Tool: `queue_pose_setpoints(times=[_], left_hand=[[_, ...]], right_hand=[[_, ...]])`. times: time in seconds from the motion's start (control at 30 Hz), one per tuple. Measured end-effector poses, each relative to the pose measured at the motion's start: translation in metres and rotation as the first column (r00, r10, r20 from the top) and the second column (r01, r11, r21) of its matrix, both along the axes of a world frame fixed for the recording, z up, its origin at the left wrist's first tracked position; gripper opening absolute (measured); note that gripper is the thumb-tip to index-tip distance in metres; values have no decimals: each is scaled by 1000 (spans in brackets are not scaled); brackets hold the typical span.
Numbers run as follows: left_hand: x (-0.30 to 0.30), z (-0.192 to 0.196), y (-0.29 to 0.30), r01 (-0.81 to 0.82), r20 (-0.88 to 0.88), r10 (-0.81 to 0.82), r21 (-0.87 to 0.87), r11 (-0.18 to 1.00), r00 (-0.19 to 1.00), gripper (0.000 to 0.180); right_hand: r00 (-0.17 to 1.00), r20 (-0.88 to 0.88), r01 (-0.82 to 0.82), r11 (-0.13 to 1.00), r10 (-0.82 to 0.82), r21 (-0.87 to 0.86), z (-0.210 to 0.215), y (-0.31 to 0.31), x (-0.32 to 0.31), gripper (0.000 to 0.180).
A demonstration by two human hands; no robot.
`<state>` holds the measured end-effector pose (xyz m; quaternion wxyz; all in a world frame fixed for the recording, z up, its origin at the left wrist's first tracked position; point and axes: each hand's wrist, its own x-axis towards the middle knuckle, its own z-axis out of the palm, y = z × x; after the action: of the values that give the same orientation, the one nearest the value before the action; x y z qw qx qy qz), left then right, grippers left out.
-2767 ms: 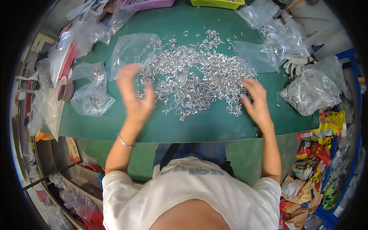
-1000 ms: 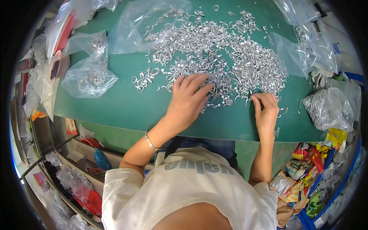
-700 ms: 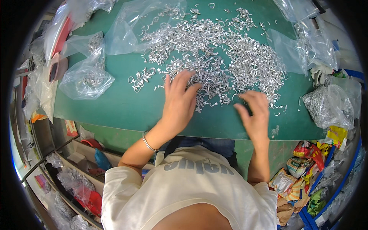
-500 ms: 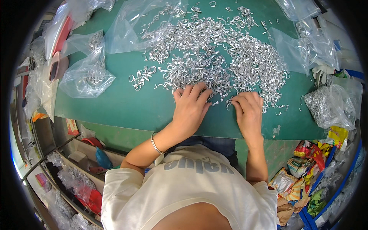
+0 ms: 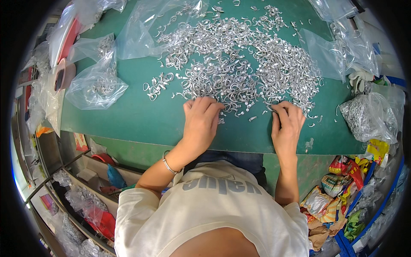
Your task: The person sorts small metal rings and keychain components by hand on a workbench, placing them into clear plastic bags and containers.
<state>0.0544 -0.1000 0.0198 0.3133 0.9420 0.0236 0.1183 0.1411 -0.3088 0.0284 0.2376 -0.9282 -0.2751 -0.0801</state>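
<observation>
While silvery rings (image 5: 220, 81) lie heaped just beyond, left fingers (image 5: 204, 104) curled, right fingers (image 5: 287, 108) bent, any grip unclear

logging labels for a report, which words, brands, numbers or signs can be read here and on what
White shirt: large grey lettering on the chest, upside down in this view; wording not copied here.
Bright printed packages at right: print too small to read.
Silver metal pieces: no lettering I can make out.

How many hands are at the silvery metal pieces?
2: the left hand at the middle heap's near edge, the right hand at the right heap's near edge.
</observation>
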Motion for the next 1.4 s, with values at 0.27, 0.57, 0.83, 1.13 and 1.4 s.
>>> queue_pose_setpoints(times=[0.27, 0.57, 0.83, 1.13, 1.4], left_hand=[[14, 5, -21, 5, 33, -5, 19, 1000, 999, 28], [12, -4, -10, -65, 119, 74, -70, 995, 990, 20], [14, 0, -6, -200, 0, 226, -469, 860, 974, 14], [12, 10, 10, -165, -158, 51, -965, 203, 986, 11], [8, -2, 19, -153, -136, -68, -898, -413, 988, 16]], right_hand=[[999, 11, 36, 999, -36, -5, -7, 18, 0, 13], [1000, 20, 3, 988, -6, 152, 0, 4, 3, 14], [971, -121, -176, 956, 208, 235, -8, 13, -8, 14], [321, -604, 686, 261, 729, 679, 8, 13, 7, 20], [976, -192, -66, 979, 104, 194, -11, 54, -1, 15]])
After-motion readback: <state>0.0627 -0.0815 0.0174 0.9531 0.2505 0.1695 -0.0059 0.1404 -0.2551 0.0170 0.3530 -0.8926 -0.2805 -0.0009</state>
